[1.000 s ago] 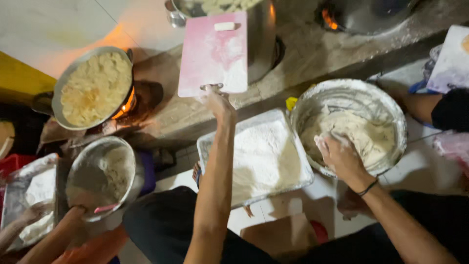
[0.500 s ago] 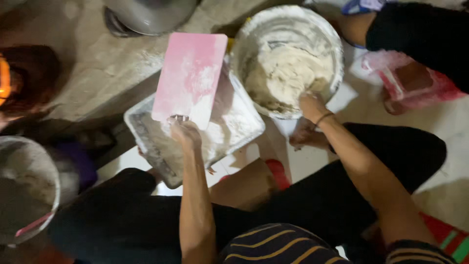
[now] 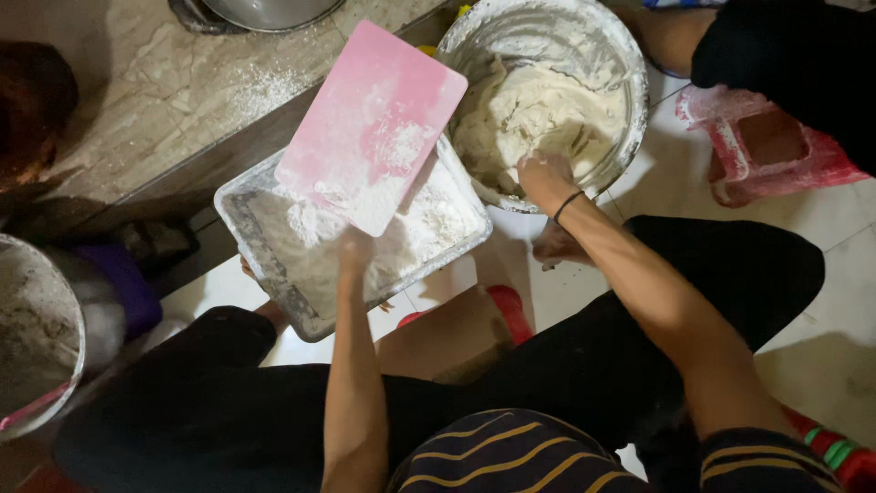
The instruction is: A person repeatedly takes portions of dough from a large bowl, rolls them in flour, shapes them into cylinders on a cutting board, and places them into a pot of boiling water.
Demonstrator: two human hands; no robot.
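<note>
My left hand (image 3: 355, 248) grips the near edge of a pink cutting board (image 3: 374, 123) dusted with flour, holding it tilted over a rectangular metal tray (image 3: 265, 265) of white flour. My right hand (image 3: 545, 176), with a dark band at the wrist, rests on the near rim of a large round metal bowl (image 3: 630, 87) and touches the pale dough (image 3: 534, 110) inside it. Tray and bowl sit side by side on the floor in front of my knees.
A stone ledge (image 3: 137, 119) dusted with flour runs behind the tray, with a metal pot (image 3: 265, 11) on it. Another metal bowl (image 3: 36, 338) stands at the left edge. A pink plastic stool (image 3: 766, 146) and another person's dark-clothed leg (image 3: 785, 64) are at the upper right.
The pink board came down from the ledge and now hangs over the flour tray. The view swung right and closer; my right hand stays at the dough bowl.
</note>
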